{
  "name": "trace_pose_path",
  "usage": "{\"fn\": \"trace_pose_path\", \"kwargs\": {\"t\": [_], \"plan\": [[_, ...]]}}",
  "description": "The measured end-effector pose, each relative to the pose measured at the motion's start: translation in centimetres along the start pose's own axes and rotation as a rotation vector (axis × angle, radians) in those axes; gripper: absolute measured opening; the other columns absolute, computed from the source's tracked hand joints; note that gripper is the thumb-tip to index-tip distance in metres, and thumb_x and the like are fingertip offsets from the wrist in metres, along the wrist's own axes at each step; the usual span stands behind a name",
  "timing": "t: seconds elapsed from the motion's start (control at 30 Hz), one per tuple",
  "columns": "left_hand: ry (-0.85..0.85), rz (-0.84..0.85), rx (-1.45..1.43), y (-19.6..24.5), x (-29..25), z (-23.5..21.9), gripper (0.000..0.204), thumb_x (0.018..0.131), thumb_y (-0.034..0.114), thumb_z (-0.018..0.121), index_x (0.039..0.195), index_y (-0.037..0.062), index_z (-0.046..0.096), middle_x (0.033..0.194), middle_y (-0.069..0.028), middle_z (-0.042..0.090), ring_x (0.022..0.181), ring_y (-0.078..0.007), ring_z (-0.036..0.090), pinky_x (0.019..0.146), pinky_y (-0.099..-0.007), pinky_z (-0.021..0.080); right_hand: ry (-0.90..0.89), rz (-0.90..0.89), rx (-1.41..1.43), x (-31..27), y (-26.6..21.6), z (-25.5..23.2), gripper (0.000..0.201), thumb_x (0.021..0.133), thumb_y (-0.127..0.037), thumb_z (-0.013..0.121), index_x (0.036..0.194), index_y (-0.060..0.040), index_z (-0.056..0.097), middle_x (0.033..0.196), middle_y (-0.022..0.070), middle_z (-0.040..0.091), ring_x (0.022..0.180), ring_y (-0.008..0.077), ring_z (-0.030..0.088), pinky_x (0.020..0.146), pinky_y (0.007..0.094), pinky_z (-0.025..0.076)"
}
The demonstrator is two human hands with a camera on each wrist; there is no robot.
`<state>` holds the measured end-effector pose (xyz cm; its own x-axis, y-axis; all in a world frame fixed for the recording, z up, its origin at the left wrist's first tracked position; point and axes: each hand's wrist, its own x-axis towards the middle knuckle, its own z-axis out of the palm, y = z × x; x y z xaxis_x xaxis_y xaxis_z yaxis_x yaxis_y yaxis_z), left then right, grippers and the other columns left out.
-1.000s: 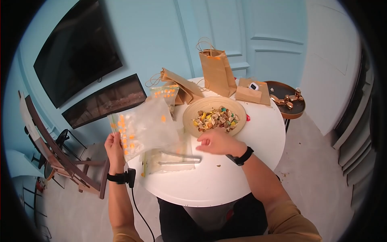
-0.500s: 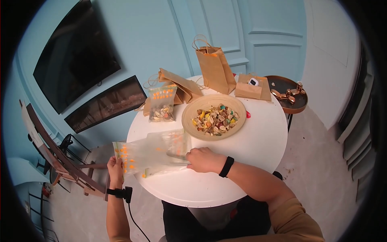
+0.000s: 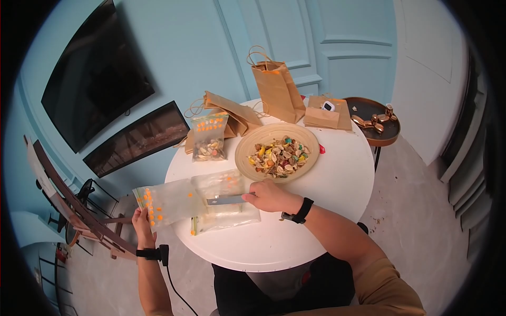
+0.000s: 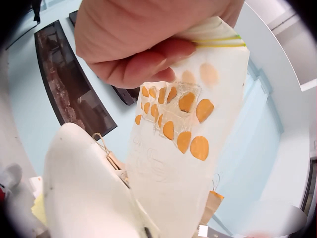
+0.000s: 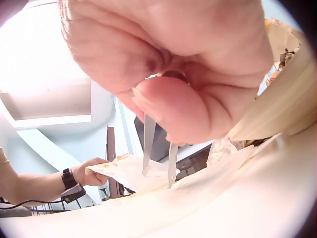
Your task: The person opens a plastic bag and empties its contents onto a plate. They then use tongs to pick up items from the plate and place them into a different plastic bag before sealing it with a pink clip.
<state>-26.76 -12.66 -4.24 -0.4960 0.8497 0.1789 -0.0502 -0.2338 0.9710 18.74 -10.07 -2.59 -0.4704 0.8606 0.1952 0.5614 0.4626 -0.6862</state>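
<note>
My left hand (image 3: 142,225) pinches the zip edge of a flat, see-through zip bag (image 3: 174,205) printed with orange dots. The bag hangs out over the table's left side, and the left wrist view shows its dotted face (image 4: 168,173) close up. In my right hand (image 3: 271,196) I grip metal tongs (image 3: 226,200), their two arms (image 5: 148,144) apart and pointing left. They lie over more flat zip bags (image 3: 232,222) on the white table. Behind my right hand, a round wooden plate (image 3: 243,152) holds a heap of dried petals and pods (image 3: 280,158).
A filled zip bag (image 3: 210,150) stands upright at the table's back left. Near it, one brown paper bag (image 3: 232,113) leans over and another (image 3: 276,92) stands. Folded paper bags (image 3: 332,122) bear a small white device (image 3: 328,106). A side table (image 3: 394,126) stands at the right.
My left hand lowered the zip bag from above the table. My right hand, empty at first, took up the tongs from the flat bags and now holds them level.
</note>
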Motion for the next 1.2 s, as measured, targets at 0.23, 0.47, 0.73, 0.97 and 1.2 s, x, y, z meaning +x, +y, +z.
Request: {"fn": "trace_pose_path", "kwargs": {"t": [0.23, 0.47, 0.73, 0.97, 1.2], "plan": [[-0.208, -0.16, -0.367, 4.0, -3.1, 3.7, 0.02, 0.1, 0.011, 0.047, 0.115, 0.001, 0.057, 0.108, -0.0111, 0.069, 0.091, -0.019, 0.069, 0.082, -0.0311, 0.057, 0.379, -0.036, 0.128, 0.5, 0.9, 0.3, 0.032, 0.101, -0.03, 0.055, 0.097, 0.0014, 0.055, 0.077, 0.0202, 0.065, 0.071, 0.0371, 0.064, 0.067, 0.0457, 0.049], [-0.296, -0.311, -0.581, 5.3, -5.5, 8.3, 0.025, 0.098, 0.008, 0.048, 0.121, -0.0005, 0.055, 0.111, -0.0122, 0.069, 0.095, -0.0214, 0.069, 0.085, -0.0326, 0.057, 0.537, -0.091, 0.238, 0.4, 0.8, -0.4, 0.03, 0.101, -0.029, 0.055, 0.097, 0.0005, 0.055, 0.076, 0.0194, 0.065, 0.07, 0.0361, 0.064, 0.065, 0.044, 0.049], [-0.399, -0.165, 0.425, 0.4, -5.7, 10.4, 0.026, 0.092, 0.005, 0.059, 0.115, -0.0023, 0.05, 0.076, -0.006, 0.064, 0.06, -0.0111, 0.058, 0.052, -0.0271, 0.045, 0.28, -0.241, -0.047, -0.1, 0.9, 0.4, 0.035, 0.1, -0.032, 0.056, 0.098, 0.0028, 0.052, 0.08, 0.0269, 0.064, 0.077, 0.0459, 0.063, 0.069, 0.0508, 0.049], [-0.551, 0.149, 0.955, 1.7, -6.4, 10.5, 0.038, 0.086, 0.011, 0.068, 0.118, -0.0021, 0.051, 0.07, -0.0111, 0.063, 0.059, -0.0187, 0.061, 0.056, -0.0334, 0.049, -0.019, -0.139, -0.148, -1.3, -0.9, -0.9, 0.04, 0.1, -0.033, 0.056, 0.099, 0.0063, 0.05, 0.08, 0.0306, 0.064, 0.082, 0.0481, 0.066, 0.072, 0.0528, 0.051], [-0.71, 0.396, 1.363, 1.8, -7.1, 11.2, 0.031, 0.083, 0.029, 0.073, 0.098, 0.0032, 0.066, 0.072, -0.0174, 0.068, 0.067, -0.0342, 0.068, 0.062, -0.0416, 0.054, -0.08, -0.157, -0.184, -1.1, -0.3, 0.4, 0.036, 0.097, -0.03, 0.061, 0.095, 0.0038, 0.049, 0.085, 0.0275, 0.063, 0.082, 0.0444, 0.064, 0.073, 0.0502, 0.05]]}}
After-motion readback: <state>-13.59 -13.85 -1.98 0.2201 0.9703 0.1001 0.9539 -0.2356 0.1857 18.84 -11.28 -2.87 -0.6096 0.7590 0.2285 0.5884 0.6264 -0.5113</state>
